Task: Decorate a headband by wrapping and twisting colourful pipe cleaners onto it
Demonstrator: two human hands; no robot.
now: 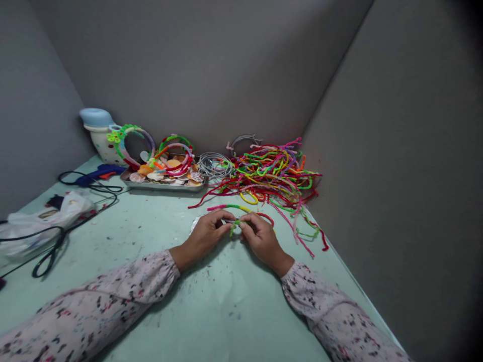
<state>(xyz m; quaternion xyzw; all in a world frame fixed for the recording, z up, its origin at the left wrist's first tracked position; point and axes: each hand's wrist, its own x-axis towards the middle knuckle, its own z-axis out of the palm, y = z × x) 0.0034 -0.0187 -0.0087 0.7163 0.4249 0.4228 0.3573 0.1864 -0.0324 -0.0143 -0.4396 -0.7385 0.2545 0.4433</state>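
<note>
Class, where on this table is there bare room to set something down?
Free, specks aside: the tabletop between the two forearms, and the patch bordered by metal tray, left hand and black cable. Crowded: the back, with the tray, wire coil and fuzzy-stem heap.

It looked like a craft workshop. Pipe cleaners (271,168) lay heaped just past twelve o'clock, a shell-filled tray (168,187) at eleven.
</note>
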